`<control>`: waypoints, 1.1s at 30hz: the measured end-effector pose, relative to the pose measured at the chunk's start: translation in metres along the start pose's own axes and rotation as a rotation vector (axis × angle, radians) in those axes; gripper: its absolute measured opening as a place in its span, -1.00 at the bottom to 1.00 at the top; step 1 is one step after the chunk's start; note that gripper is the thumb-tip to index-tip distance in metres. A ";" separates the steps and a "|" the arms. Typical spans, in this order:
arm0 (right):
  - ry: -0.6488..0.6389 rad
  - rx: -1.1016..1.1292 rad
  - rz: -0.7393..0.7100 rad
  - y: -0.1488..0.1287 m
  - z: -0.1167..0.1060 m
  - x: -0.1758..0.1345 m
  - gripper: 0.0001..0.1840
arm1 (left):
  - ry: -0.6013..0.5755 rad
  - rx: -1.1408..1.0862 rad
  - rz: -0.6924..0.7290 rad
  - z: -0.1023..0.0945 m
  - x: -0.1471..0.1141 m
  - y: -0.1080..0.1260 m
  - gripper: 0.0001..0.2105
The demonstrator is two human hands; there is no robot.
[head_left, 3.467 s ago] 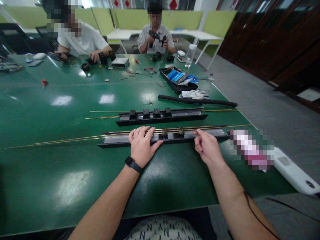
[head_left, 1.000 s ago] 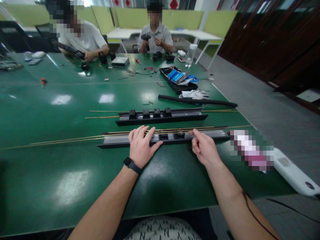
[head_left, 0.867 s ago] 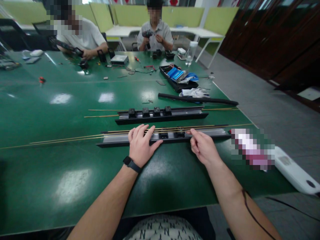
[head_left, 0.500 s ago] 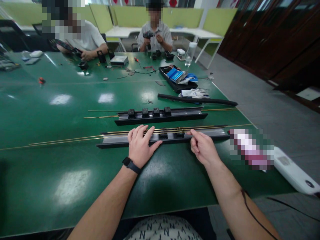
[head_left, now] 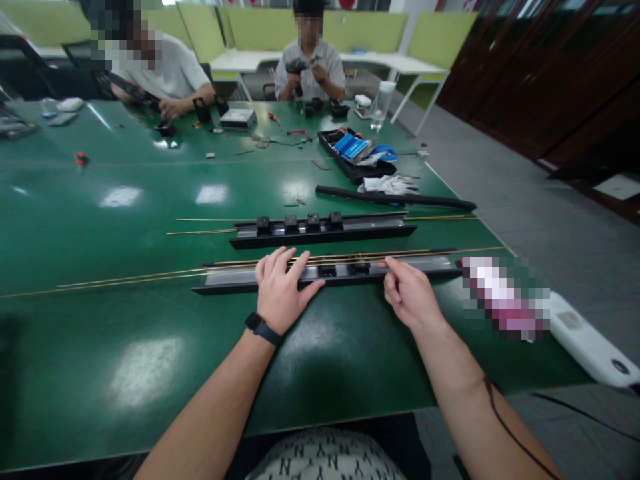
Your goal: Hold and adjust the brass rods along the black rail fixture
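A black-edged channel (head_left: 237, 277) with a silvery floor lies across the table in front of me. Thin brass-coloured rods (head_left: 150, 277) run along it and stick out past both ends. Over its left half rests my left hand (head_left: 283, 290), fingers spread across the rods and thumb near the front edge. Two black blocks (head_left: 327, 267) sit inside, between my hands. My right hand (head_left: 407, 290) is at the right half, fingers curled and forefinger tip by the rods; whatever it pinches is too small to make out. Behind lies a second channel (head_left: 373, 231) holding several black blocks (head_left: 291, 224).
Farther back are a black strip (head_left: 395, 199), white gloves (head_left: 390, 185) and a black tray (head_left: 345, 162) with blue items. A white device (head_left: 585, 340) lies at the right edge. Two people work across the green table (head_left: 200, 373), one holding a power drill (head_left: 296, 67).
My right hand has shifted slightly to the right along the rods. My left hand stays in place on the channel.
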State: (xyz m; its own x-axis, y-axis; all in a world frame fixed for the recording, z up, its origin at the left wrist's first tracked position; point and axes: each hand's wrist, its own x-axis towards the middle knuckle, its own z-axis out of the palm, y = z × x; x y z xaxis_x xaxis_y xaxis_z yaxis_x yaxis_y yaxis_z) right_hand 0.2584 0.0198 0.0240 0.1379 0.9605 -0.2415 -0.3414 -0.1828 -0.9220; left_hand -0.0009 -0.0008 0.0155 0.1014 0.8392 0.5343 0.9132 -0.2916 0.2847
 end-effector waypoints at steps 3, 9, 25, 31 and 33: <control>0.023 0.007 -0.013 -0.001 -0.001 0.000 -0.69 | 0.002 -0.001 0.000 0.000 0.000 0.000 -0.47; 0.043 -0.005 -0.012 -0.002 0.000 0.000 -0.67 | 0.005 -0.003 0.002 0.000 0.000 0.000 -0.47; 0.047 0.013 -0.022 -0.002 0.001 -0.001 -0.68 | 0.008 -0.009 0.004 0.001 -0.001 -0.001 -0.48; -0.007 -0.029 -0.008 0.000 0.001 0.000 -0.63 | 0.007 -0.013 0.003 0.001 0.000 0.000 -0.48; -0.023 -0.037 -0.001 0.001 0.002 0.000 -0.63 | 0.007 -0.010 0.005 0.000 0.000 0.000 -0.48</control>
State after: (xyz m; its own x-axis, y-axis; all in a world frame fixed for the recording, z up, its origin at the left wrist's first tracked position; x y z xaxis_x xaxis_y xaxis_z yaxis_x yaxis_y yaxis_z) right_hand 0.2565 0.0198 0.0239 0.1164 0.9653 -0.2336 -0.3066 -0.1888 -0.9329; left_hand -0.0007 -0.0003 0.0154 0.1033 0.8347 0.5410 0.9088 -0.3002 0.2897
